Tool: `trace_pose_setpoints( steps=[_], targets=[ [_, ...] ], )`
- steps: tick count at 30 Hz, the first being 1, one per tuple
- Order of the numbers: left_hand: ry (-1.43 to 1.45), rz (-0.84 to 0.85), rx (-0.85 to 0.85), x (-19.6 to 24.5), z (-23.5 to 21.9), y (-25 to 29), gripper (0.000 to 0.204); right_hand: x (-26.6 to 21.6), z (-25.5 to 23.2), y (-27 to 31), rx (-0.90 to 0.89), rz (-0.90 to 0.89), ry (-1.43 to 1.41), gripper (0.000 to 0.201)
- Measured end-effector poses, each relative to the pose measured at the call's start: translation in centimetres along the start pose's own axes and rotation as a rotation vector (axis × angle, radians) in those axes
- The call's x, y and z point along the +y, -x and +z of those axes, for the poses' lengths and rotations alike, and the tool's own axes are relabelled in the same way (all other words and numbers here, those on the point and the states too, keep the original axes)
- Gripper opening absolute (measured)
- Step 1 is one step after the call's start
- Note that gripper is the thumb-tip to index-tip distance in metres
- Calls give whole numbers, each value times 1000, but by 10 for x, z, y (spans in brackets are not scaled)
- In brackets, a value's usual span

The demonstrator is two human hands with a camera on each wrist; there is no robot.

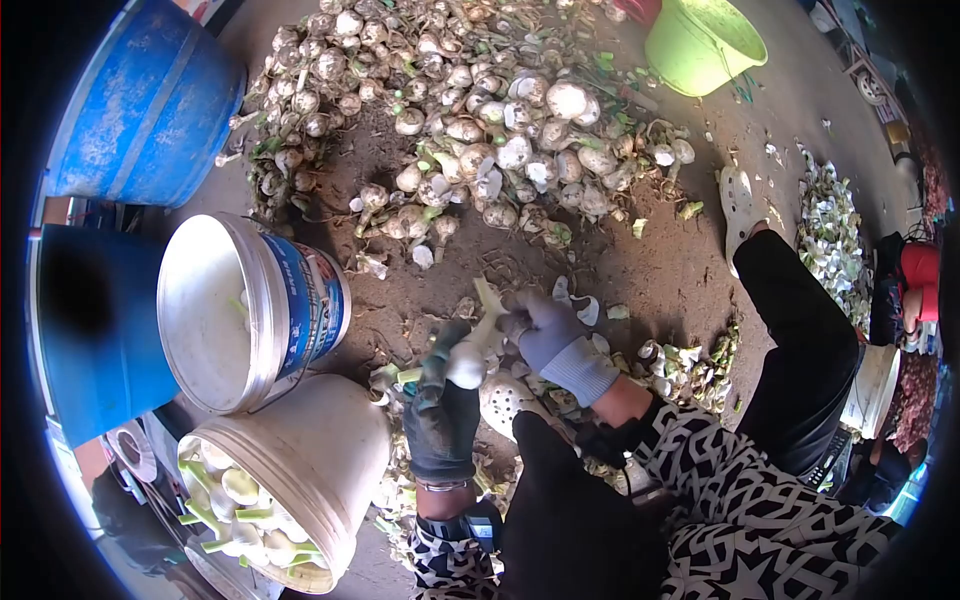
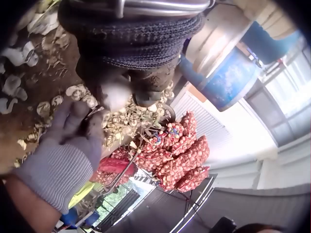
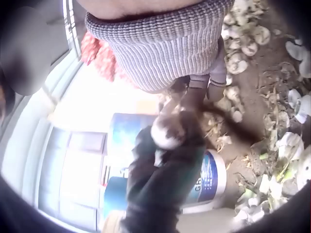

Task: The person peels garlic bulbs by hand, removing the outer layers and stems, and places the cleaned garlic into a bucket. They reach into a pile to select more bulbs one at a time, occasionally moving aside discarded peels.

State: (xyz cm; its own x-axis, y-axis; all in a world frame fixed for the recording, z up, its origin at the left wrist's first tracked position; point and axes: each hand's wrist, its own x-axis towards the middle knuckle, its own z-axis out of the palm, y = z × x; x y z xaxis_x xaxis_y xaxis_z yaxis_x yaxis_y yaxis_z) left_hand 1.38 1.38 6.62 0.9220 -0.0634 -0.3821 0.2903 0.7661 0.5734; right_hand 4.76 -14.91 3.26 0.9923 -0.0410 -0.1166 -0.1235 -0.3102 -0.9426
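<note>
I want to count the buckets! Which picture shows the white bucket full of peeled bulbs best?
The head view: the white bucket lies tilted, peeled bulbs visible inside. The right wrist view shows only a blurry bucket I cannot identify; the left wrist view does not show it.

Head view steeply downward from above; both wrist views close, sharing the blue-labelled bucket (image 1: 300, 300) with it.

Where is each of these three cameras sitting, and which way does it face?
Head: on the person's head, looking down at the left hand gripping a white bulb, the right hand on it, bulb pile, buckets, patterned sleeves, a leg.
Left wrist: behind the dark glove cuff, facing the right hand and red mesh sacks.
Right wrist: behind the grey cuff, facing the left hand and the bulb.
Shared: the bulb and both gloves.
</note>
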Motion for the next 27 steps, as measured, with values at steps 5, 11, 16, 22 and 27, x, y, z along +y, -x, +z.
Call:
trace_pose_setpoints(
  steps=[5, 11, 16, 22, 27],
  targets=[
    [30, 72, -184, -1, 0, 0, 38, 41, -4, 26, -688, 21, 872, 30],
    [229, 59, -15, -3, -9, -5, 33, 15, -26, 47, -621, -112, 406, 59],
    [-642, 150, 185, -4, -2, -4, 40, -32, -17, 5, -387, -419, 157, 48],
    [-830, 212, -13, -9, -18, -13, 38, -42, -8, -7, -499, -407, 317, 17],
    [-46, 104, -61, -19, -44, -13, 33, -47, -18, 9, -512, -189, -126, 7]
  ],
)
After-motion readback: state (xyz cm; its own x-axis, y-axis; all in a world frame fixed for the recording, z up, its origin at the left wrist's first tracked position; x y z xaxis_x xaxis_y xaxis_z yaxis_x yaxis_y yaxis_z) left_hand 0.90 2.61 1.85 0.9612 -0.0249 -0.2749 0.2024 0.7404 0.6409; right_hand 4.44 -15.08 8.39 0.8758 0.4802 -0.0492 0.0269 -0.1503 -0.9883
